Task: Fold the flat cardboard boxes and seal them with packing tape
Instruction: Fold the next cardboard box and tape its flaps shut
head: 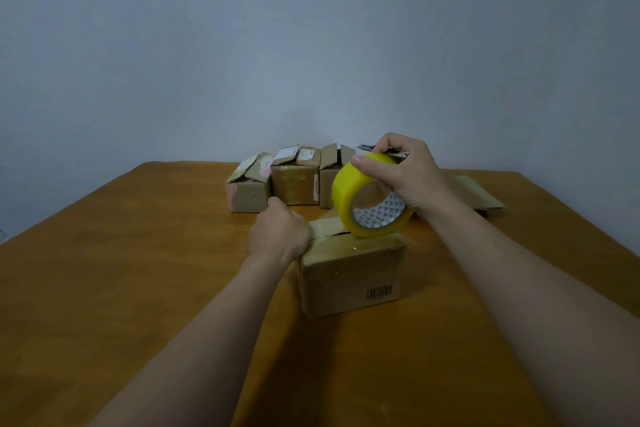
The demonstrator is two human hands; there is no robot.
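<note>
Okay, grey wall (311, 28) behind, brown table (138, 270) across the lower frame. Closed cardboard box (349, 281) stands at table centre, near the person, barcode (379, 292) on its front face. Three more boxes in a row at the far edge: left one (247, 196), middle one (294, 184), right one (327, 189), all with top flaps loose and partly up. Flat cardboard (481, 194) lies far right on the table, partly behind the right forearm. Yellow tape roll (346, 194) is tilted, its lower rim touching the near box's top. A tape strip (325, 225) runs from it leftward along the top seam. Right hand (405, 173) grips the roll, thumb on the outer face. Left hand (277, 236) is curled tight over the box's top left edge, on the strip's end. Slim dark tool (365, 148) sticks out behind the right fingers; type unclear.
</note>
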